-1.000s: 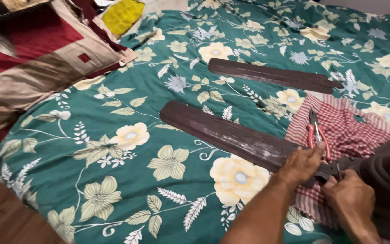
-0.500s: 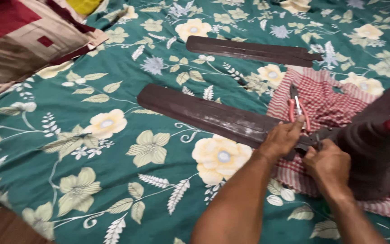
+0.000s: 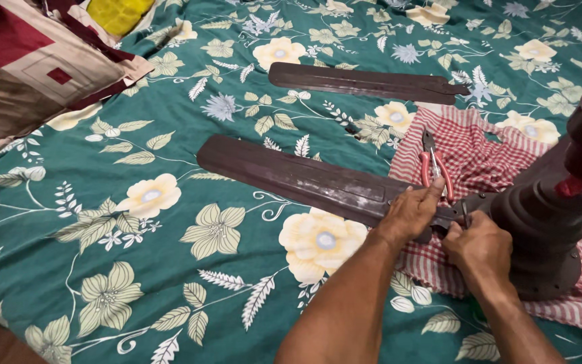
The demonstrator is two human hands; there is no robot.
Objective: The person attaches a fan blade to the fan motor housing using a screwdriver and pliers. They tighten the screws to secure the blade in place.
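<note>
While my left hand point(image 3: 412, 212) presses flat on the near end of the dark brown fan blade point(image 3: 304, 178), fingers spread over the metal bracket where blade meets motor, my right hand point(image 3: 479, 249) is curled closed around a small slim tool point(image 3: 465, 214) that pokes up between thumb and fingers at that same joint. I cannot tell what kind of tool it is; only a short dark tip shows. The left hand holds nothing; it rests open on the blade.

That blade runs from the joint out to the left and a little farther away, lying flat on the green floral bedsheet point(image 3: 170, 202). Just right of my hands stands the brown fan motor housing point(image 3: 547, 222), tilted, its base on a red-and-white checked cloth point(image 3: 479, 155) spread under the work. On that cloth, just beyond my left hand, lie red-handled pliers point(image 3: 434, 165), handles toward me. Farther away a second loose blade point(image 3: 365, 82) lies on the sheet, well apart from the first. At the far left sits a maroon-and-beige patterned pillow point(image 3: 28, 74), with something yellow point(image 3: 119, 13) behind it.
</note>
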